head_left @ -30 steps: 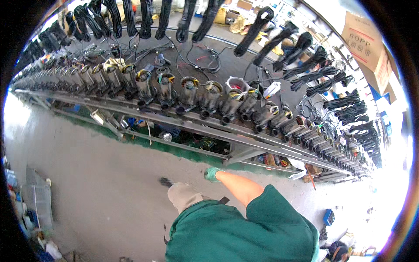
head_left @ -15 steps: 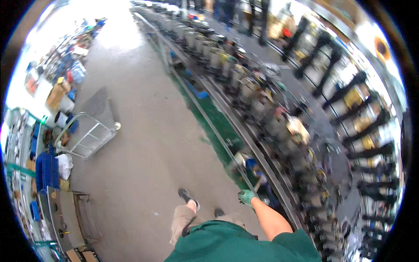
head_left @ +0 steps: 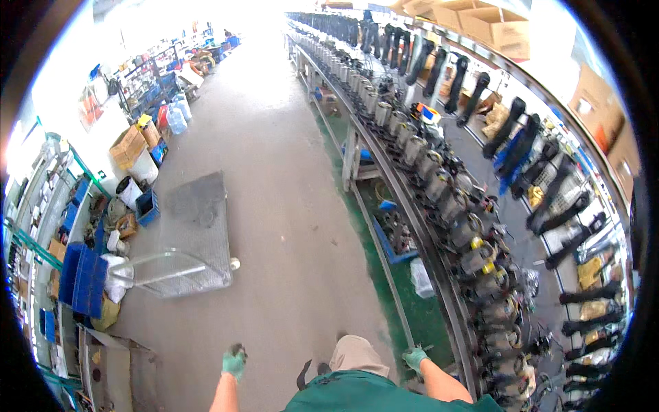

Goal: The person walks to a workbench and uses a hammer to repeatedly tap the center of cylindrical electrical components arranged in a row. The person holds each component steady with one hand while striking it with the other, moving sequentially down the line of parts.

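Cart: flatbed cart (head_left: pixel 195 216), bed flat on the left half of the floor (head_left: pixel 295 206), pale handle at its near end; takes up part of the walkway.
Left side: shelf (head_left: pixel 31 250) along the walkway, blue bins (head_left: pixel 84 278) in front of it; cardboard box (head_left: pixel 128 146) farther up; metal box (head_left: pixel 113 364) at the near left.
Under the surface: blue tray (head_left: pixel 405 259) of mixed parts, white bag (head_left: pixel 421 278) just beside it, on the green strip of floor.
Surface: long dark surface (head_left: pixel 509 214), running from near right to the bright far end.
Cylinders: metal cylinders (head_left: pixel 415 149) in a close row along the surface's near edge, loose wires behind them.
Cables: black cable bundles (head_left: pixel 458 82) hanging in a row along the surface's far edge; cartons (head_left: pixel 509 38) above.
Left hand: green-gloved left hand (head_left: pixel 234 362) over the floor, nearer the cart than the surface; fingers look bent, but cannot tell whether open or closed.
Right hand: green-gloved right hand (head_left: pixel 415 358) by the near end of the lower rail (head_left: pixel 388 281), below the surface's near edge; contact and grip cannot be told.
Walkway: grey floor between cart and lower rail, running on to the far end.
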Demonstrator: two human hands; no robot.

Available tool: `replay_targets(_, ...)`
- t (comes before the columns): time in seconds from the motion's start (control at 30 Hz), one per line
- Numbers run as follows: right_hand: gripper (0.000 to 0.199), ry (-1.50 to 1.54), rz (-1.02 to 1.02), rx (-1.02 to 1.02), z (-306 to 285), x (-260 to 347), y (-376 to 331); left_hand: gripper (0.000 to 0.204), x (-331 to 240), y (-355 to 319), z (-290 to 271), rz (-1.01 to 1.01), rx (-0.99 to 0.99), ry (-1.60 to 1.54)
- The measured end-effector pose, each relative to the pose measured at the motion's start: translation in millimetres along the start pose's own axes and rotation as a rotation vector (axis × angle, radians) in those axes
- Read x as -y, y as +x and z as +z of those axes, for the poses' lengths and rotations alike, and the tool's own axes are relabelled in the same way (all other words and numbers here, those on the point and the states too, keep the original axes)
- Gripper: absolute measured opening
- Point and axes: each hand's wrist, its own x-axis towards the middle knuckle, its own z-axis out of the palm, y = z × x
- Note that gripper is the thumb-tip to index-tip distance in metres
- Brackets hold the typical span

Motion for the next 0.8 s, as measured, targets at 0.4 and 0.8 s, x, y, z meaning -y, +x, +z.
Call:
replay_targets(0.4, 0.023, -0.104, 0.127, 0.249, 23, 309, 462, 0.027, -93, 312, 0, -0.462, -0.197, -0.151)
replay_targets(0.8, 0.029, 0.292, 0.017, 0.111, -83, 828, 735, 0.03, -278, 753, 98, -0.707, -0.027, 0.099)
